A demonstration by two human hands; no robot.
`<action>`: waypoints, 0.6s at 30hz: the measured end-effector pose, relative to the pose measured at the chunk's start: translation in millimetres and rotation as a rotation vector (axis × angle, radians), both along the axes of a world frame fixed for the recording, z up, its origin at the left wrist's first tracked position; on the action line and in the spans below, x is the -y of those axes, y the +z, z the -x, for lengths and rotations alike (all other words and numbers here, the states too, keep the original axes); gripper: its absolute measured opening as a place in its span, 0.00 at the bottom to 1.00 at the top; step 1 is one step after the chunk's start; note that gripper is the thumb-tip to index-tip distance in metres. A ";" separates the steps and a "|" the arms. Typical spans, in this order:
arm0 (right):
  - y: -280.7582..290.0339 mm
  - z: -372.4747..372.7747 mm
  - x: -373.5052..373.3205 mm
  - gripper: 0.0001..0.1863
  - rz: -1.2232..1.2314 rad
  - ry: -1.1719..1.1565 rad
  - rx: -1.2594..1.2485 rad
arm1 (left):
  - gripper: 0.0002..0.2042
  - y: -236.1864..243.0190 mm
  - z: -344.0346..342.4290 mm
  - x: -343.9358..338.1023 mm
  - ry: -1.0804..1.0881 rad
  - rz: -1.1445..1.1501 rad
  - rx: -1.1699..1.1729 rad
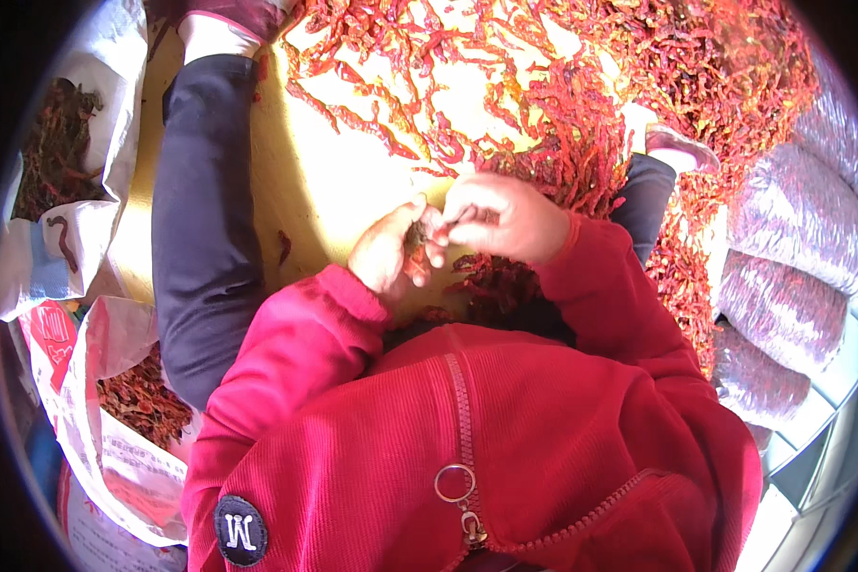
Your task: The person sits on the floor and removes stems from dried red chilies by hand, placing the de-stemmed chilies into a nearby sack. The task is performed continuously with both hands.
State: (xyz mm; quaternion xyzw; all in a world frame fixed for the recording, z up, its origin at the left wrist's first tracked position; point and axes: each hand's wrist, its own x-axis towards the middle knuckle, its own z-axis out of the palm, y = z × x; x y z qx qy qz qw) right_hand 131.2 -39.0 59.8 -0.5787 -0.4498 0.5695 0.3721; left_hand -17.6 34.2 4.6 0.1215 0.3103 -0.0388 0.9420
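My left hand (383,252) is closed round a few dried chilli peppers (415,250), with dark, stem-like bits at the top and a reddish part below. Close against it, my right hand (513,217) has its fingers pinched together at the left hand's fingertips. What the right fingers grip, if anything, is too small and bright to make out. Just beyond and beside both hands, a heap of red dried chillies (572,143) lies spread between my legs. A smaller dark red clump (500,281) sits beneath my right wrist.
On the left stand a white woven sack (114,143) with dark dried stems and a second sack (81,381) holding reddish-brown bits. Clear plastic bags (799,219) filled with chillies are stacked at right. Beyond my right foot rises a large chilli pile (725,67). The floor (324,172) is yellowish.
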 end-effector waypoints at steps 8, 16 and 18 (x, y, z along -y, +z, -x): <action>-42.0 -29.8 -56.9 0.11 -0.151 -0.117 0.600 | 0.02 15.3 1.1 -10.5 -0.037 0.078 0.082; -93.3 -19.4 -76.8 0.12 -0.240 0.224 1.123 | 0.01 27.2 5.0 -19.1 -0.076 0.054 0.158; -75.1 -24.4 -58.6 0.12 -0.231 0.350 1.051 | 0.02 28.3 8.7 -21.4 -0.084 0.102 0.200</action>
